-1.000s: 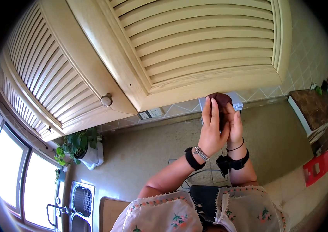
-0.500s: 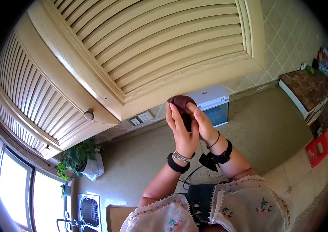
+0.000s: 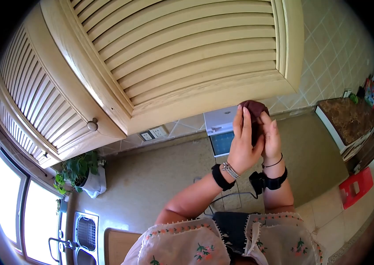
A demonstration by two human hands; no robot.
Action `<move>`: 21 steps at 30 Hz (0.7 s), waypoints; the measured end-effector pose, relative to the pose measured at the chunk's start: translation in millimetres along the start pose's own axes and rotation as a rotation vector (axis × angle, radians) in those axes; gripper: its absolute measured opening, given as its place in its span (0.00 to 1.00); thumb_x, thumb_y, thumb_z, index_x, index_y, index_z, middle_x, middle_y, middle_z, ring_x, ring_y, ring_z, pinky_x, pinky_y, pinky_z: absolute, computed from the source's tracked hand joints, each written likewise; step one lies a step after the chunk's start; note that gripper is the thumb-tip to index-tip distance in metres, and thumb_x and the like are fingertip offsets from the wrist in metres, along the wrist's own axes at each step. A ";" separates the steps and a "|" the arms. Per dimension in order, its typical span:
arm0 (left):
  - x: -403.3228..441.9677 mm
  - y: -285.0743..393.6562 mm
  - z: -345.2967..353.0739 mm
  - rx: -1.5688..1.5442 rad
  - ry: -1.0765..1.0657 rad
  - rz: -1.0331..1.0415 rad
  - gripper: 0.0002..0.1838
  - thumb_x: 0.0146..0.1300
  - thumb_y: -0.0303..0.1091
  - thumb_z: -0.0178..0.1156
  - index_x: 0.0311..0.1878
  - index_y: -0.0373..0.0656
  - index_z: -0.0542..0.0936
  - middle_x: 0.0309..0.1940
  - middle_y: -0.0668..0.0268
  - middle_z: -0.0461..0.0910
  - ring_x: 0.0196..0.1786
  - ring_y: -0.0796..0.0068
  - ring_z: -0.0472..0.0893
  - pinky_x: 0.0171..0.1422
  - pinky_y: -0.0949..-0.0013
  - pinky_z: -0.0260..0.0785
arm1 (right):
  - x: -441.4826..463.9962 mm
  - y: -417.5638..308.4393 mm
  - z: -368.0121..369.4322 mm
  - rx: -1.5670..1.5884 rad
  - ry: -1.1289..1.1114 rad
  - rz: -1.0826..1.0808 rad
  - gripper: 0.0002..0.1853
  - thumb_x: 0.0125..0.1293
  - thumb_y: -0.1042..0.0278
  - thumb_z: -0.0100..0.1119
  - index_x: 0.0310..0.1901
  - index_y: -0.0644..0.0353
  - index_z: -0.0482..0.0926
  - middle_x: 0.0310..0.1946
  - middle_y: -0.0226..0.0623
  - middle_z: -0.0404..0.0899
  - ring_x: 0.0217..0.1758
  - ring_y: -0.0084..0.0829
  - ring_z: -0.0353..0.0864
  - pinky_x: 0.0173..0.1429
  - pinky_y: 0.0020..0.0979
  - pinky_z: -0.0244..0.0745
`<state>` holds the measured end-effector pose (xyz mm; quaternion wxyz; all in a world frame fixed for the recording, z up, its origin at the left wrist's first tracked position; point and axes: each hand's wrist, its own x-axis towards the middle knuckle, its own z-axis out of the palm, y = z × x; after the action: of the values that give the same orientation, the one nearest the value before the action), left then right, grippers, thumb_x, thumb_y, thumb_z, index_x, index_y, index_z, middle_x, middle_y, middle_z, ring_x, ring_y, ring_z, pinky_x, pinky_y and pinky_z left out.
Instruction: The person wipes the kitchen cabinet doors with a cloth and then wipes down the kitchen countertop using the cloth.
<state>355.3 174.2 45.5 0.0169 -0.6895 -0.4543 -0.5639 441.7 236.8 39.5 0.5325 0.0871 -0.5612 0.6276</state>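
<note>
A bunched maroon cloth (image 3: 254,107) is held up just at the lower right edge of the louvered cabinet door (image 3: 187,53). My left hand (image 3: 242,148) presses against its left side, fingers pointing up and close together. From the other side my right hand (image 3: 272,140) grips it, with the thumb and fingers bent around the fabric. The part of the cloth between my palms is mostly hidden. Behind my hands, on the counter, stands a white box with a blue front (image 3: 223,143).
Wall sockets (image 3: 153,133) sit under the cabinets. A potted plant (image 3: 90,176) and a sink (image 3: 86,232) are on the left, by the window. At right are a brown-topped unit (image 3: 350,117) and a red plastic stool (image 3: 357,187). A black cable (image 3: 235,193) hangs near my wrists.
Both hands have moved right with the cloth, from in front of the white box to its right side. More of the box shows now. The view has shifted slightly.
</note>
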 end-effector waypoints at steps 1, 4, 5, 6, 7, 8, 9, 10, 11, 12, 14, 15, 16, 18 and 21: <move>-2.2 -1.1 -3.2 0.000 -0.002 0.003 0.45 0.54 0.22 0.59 0.72 0.31 0.44 0.69 0.39 0.44 0.70 0.40 0.53 0.69 0.57 0.56 | -0.9 3.0 1.4 0.000 0.001 -0.004 0.39 0.71 0.39 0.33 0.68 0.70 0.55 0.67 0.47 0.60 0.69 0.36 0.61 0.72 0.33 0.52; -10.7 -8.1 -12.0 0.090 0.093 0.011 0.45 0.53 0.21 0.59 0.72 0.31 0.45 0.69 0.40 0.46 0.71 0.42 0.52 0.71 0.57 0.52 | -2.6 23.8 9.0 -0.066 0.026 0.017 0.36 0.72 0.43 0.35 0.67 0.71 0.57 0.66 0.46 0.61 0.69 0.35 0.61 0.72 0.32 0.53; -14.2 -9.9 -16.8 0.107 0.114 0.015 0.44 0.53 0.21 0.58 0.71 0.31 0.46 0.69 0.40 0.46 0.71 0.42 0.52 0.72 0.57 0.51 | -1.2 27.7 14.7 -0.019 -0.016 0.023 0.35 0.72 0.44 0.35 0.66 0.71 0.57 0.66 0.46 0.62 0.69 0.35 0.61 0.72 0.32 0.52; -16.0 -11.4 -23.1 0.124 0.138 0.023 0.44 0.53 0.21 0.58 0.71 0.31 0.46 0.69 0.40 0.47 0.71 0.43 0.52 0.72 0.57 0.51 | 2.2 30.6 22.0 0.027 -0.061 0.025 0.35 0.73 0.45 0.34 0.66 0.71 0.57 0.66 0.46 0.62 0.69 0.35 0.61 0.72 0.32 0.52; -18.1 -11.5 -28.3 0.160 0.170 0.021 0.43 0.53 0.21 0.57 0.71 0.31 0.47 0.69 0.40 0.48 0.71 0.43 0.52 0.72 0.56 0.50 | 2.8 35.2 26.0 0.015 -0.087 0.048 0.34 0.73 0.46 0.34 0.66 0.71 0.58 0.66 0.46 0.62 0.69 0.35 0.61 0.72 0.32 0.52; -21.8 -12.2 -35.6 0.196 0.202 0.019 0.43 0.53 0.20 0.56 0.71 0.31 0.47 0.69 0.40 0.48 0.71 0.43 0.52 0.72 0.56 0.49 | 4.3 41.2 32.0 0.002 -0.111 0.071 0.33 0.73 0.46 0.33 0.66 0.71 0.58 0.65 0.46 0.63 0.69 0.35 0.61 0.71 0.32 0.53; -25.7 -16.6 -42.7 0.246 0.247 0.033 0.42 0.53 0.20 0.55 0.71 0.31 0.47 0.69 0.40 0.48 0.71 0.44 0.52 0.73 0.55 0.48 | 7.8 47.6 41.0 -0.077 -0.143 0.031 0.33 0.74 0.47 0.33 0.65 0.70 0.60 0.64 0.45 0.64 0.68 0.34 0.62 0.71 0.32 0.53; -29.1 -17.9 -51.3 0.268 0.276 0.005 0.42 0.53 0.19 0.54 0.72 0.32 0.47 0.69 0.41 0.48 0.71 0.44 0.52 0.72 0.55 0.48 | 12.1 49.7 54.6 -0.048 -0.179 0.025 0.31 0.74 0.47 0.34 0.64 0.69 0.62 0.61 0.43 0.67 0.65 0.32 0.65 0.69 0.30 0.56; -32.3 -19.4 -61.9 0.322 0.305 -0.008 0.42 0.54 0.19 0.53 0.72 0.33 0.47 0.69 0.42 0.48 0.71 0.44 0.53 0.72 0.55 0.48 | 16.1 57.6 67.3 -0.043 -0.173 0.020 0.31 0.74 0.47 0.34 0.64 0.69 0.62 0.61 0.43 0.67 0.65 0.32 0.65 0.69 0.30 0.56; -34.4 -20.5 -70.0 0.372 0.333 -0.016 0.41 0.55 0.19 0.53 0.72 0.34 0.47 0.69 0.42 0.48 0.71 0.45 0.53 0.72 0.56 0.48 | 19.8 65.6 76.6 -0.023 -0.205 0.040 0.31 0.74 0.48 0.35 0.63 0.69 0.63 0.60 0.42 0.68 0.64 0.32 0.65 0.69 0.30 0.56; -40.2 -26.1 -80.9 0.391 0.383 -0.026 0.40 0.56 0.19 0.52 0.72 0.34 0.47 0.69 0.45 0.48 0.70 0.47 0.54 0.72 0.56 0.48 | 23.2 76.3 84.6 0.005 -0.267 0.087 0.30 0.74 0.48 0.36 0.62 0.69 0.64 0.57 0.41 0.70 0.61 0.31 0.67 0.67 0.29 0.58; -41.3 -26.4 -84.2 0.359 0.385 -0.043 0.40 0.58 0.19 0.53 0.72 0.34 0.48 0.69 0.46 0.49 0.70 0.48 0.55 0.72 0.57 0.49 | 20.6 78.3 85.0 -0.025 -0.260 0.156 0.36 0.72 0.42 0.36 0.65 0.71 0.58 0.63 0.47 0.66 0.67 0.34 0.64 0.70 0.31 0.55; -41.4 -26.3 -84.1 0.356 0.379 -0.048 0.40 0.58 0.19 0.53 0.72 0.35 0.48 0.69 0.46 0.48 0.71 0.47 0.54 0.72 0.57 0.49 | 20.7 75.2 83.8 -0.041 -0.268 0.184 0.36 0.72 0.42 0.35 0.65 0.71 0.58 0.62 0.47 0.67 0.65 0.34 0.65 0.69 0.31 0.57; -39.2 -23.4 -79.4 0.375 0.378 -0.044 0.40 0.57 0.19 0.53 0.72 0.35 0.48 0.69 0.45 0.48 0.71 0.46 0.53 0.72 0.56 0.48 | 21.7 76.7 79.2 -0.009 -0.284 0.176 0.36 0.72 0.41 0.34 0.66 0.70 0.59 0.61 0.46 0.68 0.64 0.33 0.67 0.68 0.31 0.59; -29.9 -16.8 -60.7 0.365 0.341 -0.020 0.42 0.56 0.19 0.56 0.72 0.34 0.47 0.69 0.42 0.47 0.71 0.43 0.52 0.72 0.55 0.48 | 19.8 70.1 59.5 0.137 -0.230 0.138 0.32 0.73 0.45 0.35 0.63 0.70 0.63 0.61 0.44 0.68 0.63 0.31 0.67 0.69 0.30 0.58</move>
<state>299.7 133.4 35.6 0.2120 -0.5651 -0.5460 -0.5810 350.7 214.4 31.7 0.4131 0.1556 -0.5789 0.6856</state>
